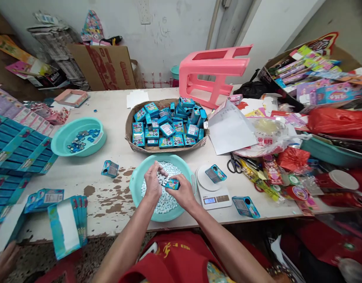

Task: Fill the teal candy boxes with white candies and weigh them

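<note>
My right hand (185,192) grips a small blue box (172,184) over a turquoise basin (134,190) of small white pieces (166,202). Beside it, my left hand (153,179) is curled above the pieces, its fingers bent toward the box; what they hold is hidden. Behind the basin, a cardboard tray (129,135) is heaped with blue boxes. One box (215,173) lies on a white scale (215,198) to the right; another box (246,206) sits near the front edge, and a third (110,168) rests left of the basin.
A turquoise bowl (58,143) with blue discs stands at the left, near stacked blue cartons (18,149). Another person's hand (5,259) shows at the lower left. A pink stool (213,65) lies on its side at the back; scissors (234,164) and packets fill the right.
</note>
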Available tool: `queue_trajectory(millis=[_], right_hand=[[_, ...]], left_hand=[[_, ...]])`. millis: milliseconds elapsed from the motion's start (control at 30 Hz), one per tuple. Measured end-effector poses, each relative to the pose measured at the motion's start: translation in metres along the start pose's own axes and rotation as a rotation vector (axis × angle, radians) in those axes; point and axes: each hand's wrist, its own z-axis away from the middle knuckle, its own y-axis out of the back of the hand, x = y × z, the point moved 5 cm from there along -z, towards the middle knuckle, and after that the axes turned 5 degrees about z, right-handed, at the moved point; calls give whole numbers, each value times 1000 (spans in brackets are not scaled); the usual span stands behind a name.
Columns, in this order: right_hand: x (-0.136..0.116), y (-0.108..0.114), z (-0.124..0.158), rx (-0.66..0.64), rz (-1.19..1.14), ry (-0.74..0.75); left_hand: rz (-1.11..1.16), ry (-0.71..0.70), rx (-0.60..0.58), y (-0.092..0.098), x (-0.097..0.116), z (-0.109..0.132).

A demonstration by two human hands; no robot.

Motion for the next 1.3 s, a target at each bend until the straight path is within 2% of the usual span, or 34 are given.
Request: queue_trajectory(millis=[400, 667, 767, 833, 900, 967, 1000, 1067, 1133, 1200, 1233, 1300], right_hand=[[2, 11, 5, 33, -26, -43], [8, 5, 0, 48, -132, -67], [14, 8, 3, 58, -191, -68], [18, 12, 8, 80, -233, -41], [24, 14, 15, 101, -248, -27], [33, 14, 20, 123, -247, -53], [36, 14, 22, 131, -248, -66], [39, 15, 24, 146, -257, -75], [38, 20, 25, 171, -272, -74], [35, 27, 23, 205, -286, -78], [34, 30, 22, 216, -286, -74], [34, 33, 19, 213, -265, -62]], left_hand=[[-1, -15, -93, -12, -6, 7], [-42, 12, -181, -19, -5, 8], [-105, -20, -132, -1, -2, -9], [-370, -90, -66, 25, -4, -26], [-876, -136, -84, 49, -17, -39], [-1421, -120, -178, 69, -44, -42], [-1631, -96, -223, 77, -59, -38], [-1872, -34, -280, 85, -87, -23], [-1920, 9, -354, 82, -108, -5], [-1819, 36, -427, 73, -121, 8], [-1697, 57, -431, 69, -124, 11], [-1379, 116, -367, 65, -122, 8]])
